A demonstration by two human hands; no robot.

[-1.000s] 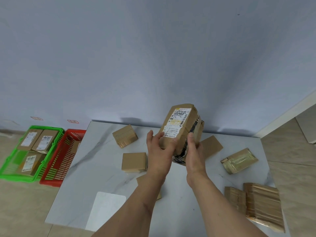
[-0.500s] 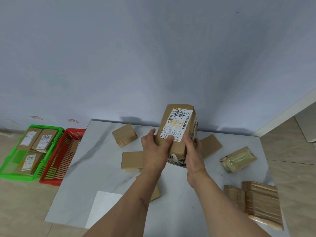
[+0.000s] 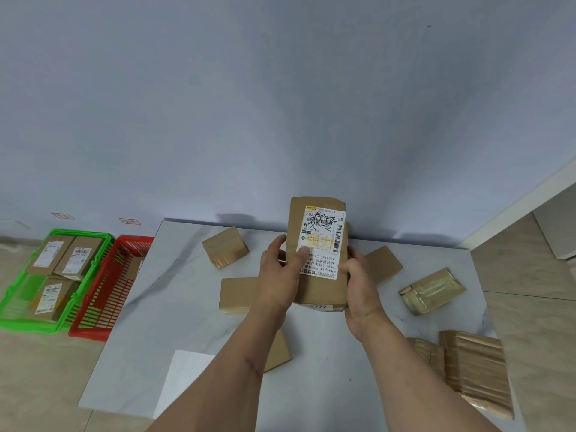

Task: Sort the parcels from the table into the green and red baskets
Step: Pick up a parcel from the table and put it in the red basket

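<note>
Two hands, left hand [image 3: 282, 275] and right hand [image 3: 361, 286], hold a tall brown parcel [image 3: 318, 254] by its sides, above the bench [image 3: 174, 294] middle. It looks stiff, maybe heavy, so hold both sides.

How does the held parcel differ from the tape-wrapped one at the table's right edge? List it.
The held parcel is gripped upright by the left hand and right hand; the tape-wrapped parcel lies flat on the table. The held parcel shows a white label; the tape-wrapped parcel shows none. Both are brown.
</note>
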